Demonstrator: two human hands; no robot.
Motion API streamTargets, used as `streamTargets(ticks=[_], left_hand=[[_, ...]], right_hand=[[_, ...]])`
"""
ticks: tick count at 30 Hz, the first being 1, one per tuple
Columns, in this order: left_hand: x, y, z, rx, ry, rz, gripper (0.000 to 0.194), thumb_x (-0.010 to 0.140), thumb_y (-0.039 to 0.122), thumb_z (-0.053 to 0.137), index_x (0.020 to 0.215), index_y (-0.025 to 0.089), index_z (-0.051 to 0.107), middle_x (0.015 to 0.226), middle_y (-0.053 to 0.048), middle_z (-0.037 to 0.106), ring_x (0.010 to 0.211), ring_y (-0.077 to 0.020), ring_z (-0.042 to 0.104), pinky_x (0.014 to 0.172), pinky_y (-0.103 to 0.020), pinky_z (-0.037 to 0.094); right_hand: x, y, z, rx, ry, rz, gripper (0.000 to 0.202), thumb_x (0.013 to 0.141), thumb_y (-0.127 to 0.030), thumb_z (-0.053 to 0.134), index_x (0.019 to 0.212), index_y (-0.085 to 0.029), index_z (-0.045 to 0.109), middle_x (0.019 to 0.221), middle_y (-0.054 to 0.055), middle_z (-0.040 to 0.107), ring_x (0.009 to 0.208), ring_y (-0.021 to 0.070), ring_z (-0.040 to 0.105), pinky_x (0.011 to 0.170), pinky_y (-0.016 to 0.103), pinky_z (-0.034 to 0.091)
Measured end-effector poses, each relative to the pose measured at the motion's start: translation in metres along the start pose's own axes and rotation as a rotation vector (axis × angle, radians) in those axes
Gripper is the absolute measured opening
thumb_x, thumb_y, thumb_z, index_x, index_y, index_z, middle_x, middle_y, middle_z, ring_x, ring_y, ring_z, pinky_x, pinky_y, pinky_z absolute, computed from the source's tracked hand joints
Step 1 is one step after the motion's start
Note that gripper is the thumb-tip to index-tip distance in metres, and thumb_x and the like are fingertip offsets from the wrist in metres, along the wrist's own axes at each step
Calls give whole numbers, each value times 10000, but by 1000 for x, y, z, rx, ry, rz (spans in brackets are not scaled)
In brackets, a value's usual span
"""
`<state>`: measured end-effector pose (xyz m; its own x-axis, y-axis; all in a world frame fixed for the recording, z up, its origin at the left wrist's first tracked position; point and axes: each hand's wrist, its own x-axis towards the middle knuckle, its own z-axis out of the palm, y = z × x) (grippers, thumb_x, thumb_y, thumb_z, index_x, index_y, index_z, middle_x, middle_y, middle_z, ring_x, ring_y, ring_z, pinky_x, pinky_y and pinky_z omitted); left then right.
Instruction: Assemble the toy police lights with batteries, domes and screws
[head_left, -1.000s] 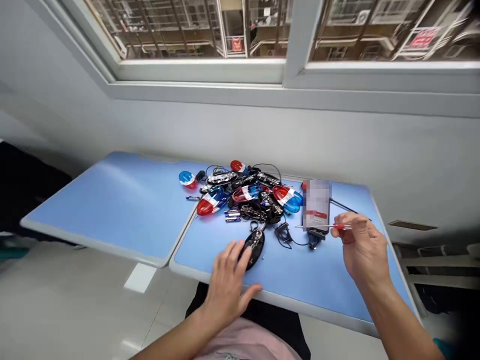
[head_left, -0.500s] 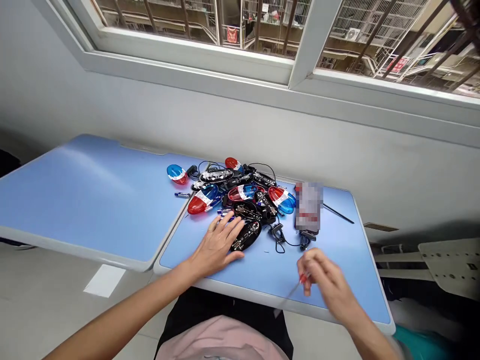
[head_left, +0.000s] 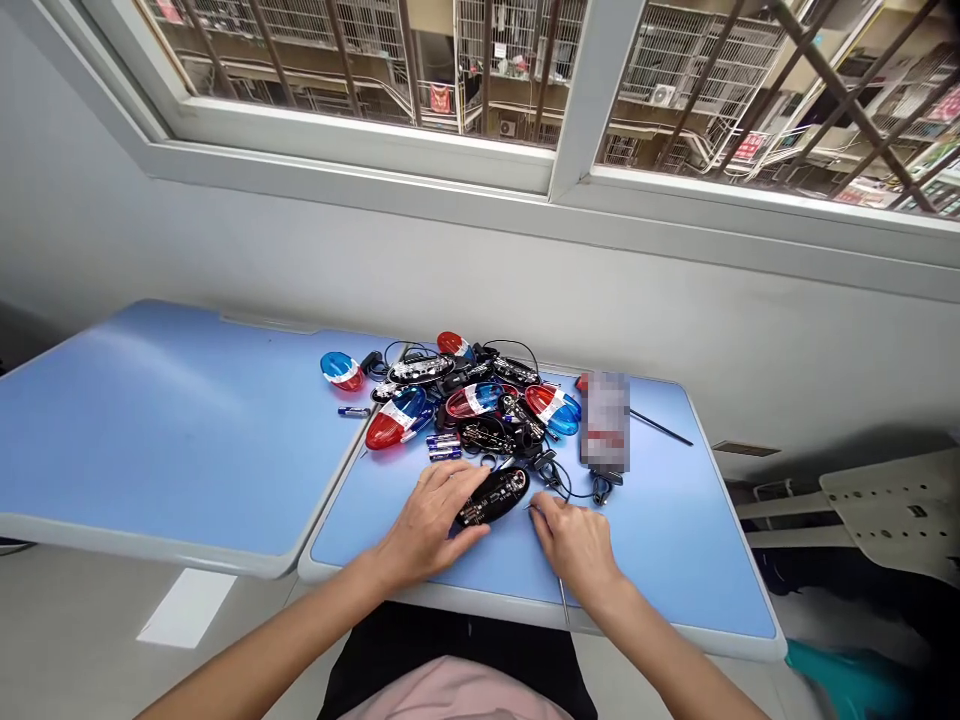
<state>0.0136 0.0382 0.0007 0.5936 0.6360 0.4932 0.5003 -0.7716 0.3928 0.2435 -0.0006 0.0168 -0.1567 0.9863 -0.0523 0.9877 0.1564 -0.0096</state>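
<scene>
Left hand: the left hand point(head_left: 439, 520) lies at the left end of a black oval base point(head_left: 495, 495), fingers over it and thumb apart from them, so the hand is open, not closed tight.
Right hand: the right hand point(head_left: 574, 535) is closed, with the fingertips near the right end of the base; a thin metal tool point(head_left: 564, 603) comes out under the palm, pointing to the near edge.
Black oval base: it is flat on the tabletop point(head_left: 637, 570), circuit side up, between the two hands.
Batteries: a group of batteries point(head_left: 444, 447) lies just beyond the left hand; a single battery point(head_left: 354, 411) lies farther left.
Red-and-blue covers: several covers point(head_left: 397, 418) lie among black parts point(head_left: 487, 435) and wires, on the far side of the base.
Right side: a blurred flat object point(head_left: 606, 420) lies beyond the right hand, with a clip and cable point(head_left: 602, 487) at its near end and a black strip point(head_left: 660, 427) to its right.
</scene>
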Motion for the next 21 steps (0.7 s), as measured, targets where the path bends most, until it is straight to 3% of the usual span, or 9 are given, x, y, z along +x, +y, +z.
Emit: streamTargets(ticks=[3,8,13,16,21], left_hand=[[-1,8,-3,-72,-63,9,716,918,335,601,1520,199,238,1282,-160,614,1178,-308,554,980,-485,459],[-14,12,-11,-93,-108,-71,679,928,305,579,1517,213,253,1295,-153,614,1147,-286,599,948,-443,514],[-24,11,-17,-124,-45,-166,627,935,288,572,1498,233,299,1349,-129,595,1206,-265,595,995,-408,522],[-21,13,-14,-132,17,-207,601,935,287,572,1484,235,333,1319,-125,618,1189,-264,611,982,-407,535],[-13,11,-8,-162,16,-98,598,941,260,570,1488,227,330,1333,-137,609,1204,-269,600,989,-419,529]], right_hand=[[-1,1,2,0,9,1,222,982,-260,449,887,-222,646,780,27,734,594,167,669,488,281,199],[-2,2,7,-1,52,-88,237,960,-269,486,1146,-265,633,771,16,729,570,177,654,481,289,188],[5,-2,11,-32,117,-113,224,972,-225,462,895,-240,672,709,10,703,514,148,623,474,303,128],[8,-5,13,-20,135,-97,228,962,-191,455,847,-204,652,699,26,702,501,146,612,472,303,125],[-25,9,-4,54,203,-109,266,982,-209,391,819,-198,602,593,2,659,488,132,604,473,283,192]])
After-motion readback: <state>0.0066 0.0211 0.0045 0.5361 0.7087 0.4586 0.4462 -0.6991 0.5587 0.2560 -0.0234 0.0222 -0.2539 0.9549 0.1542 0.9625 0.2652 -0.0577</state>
